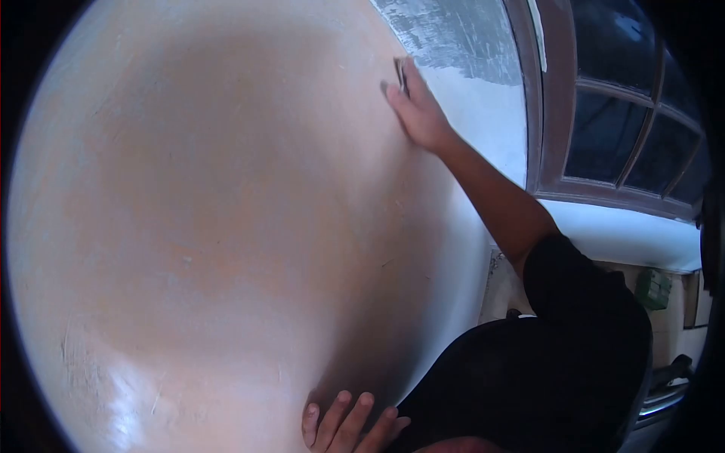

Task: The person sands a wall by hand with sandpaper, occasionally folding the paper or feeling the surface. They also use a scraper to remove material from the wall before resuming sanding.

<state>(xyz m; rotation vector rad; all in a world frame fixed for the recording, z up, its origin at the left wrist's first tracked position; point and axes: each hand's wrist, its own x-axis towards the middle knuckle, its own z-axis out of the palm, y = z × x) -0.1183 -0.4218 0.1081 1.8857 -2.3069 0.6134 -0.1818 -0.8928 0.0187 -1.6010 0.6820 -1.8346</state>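
A pale, smooth wall (219, 204) with faint scratches and patchy marks fills most of the head view. At its upper edge my right hand (423, 113) is closed on a thin, flat, dark-edged piece (400, 75) that looks like folded sandpaper. The piece lies against or very close to the wall, and my fingers partly hide it. At the bottom of the view my left hand (347, 426) appears with its fingers spread, on or just over the wall and holding nothing visible. Its palm is cut off by the frame edge.
A grey, streaked patch (461, 38) lies beyond my right hand, beside a white wall strip. A brown-framed window (559, 151) with dark panes is at the right. A green box (653, 288) stands on the floor, with a shiny metal object (664, 400) lower down.
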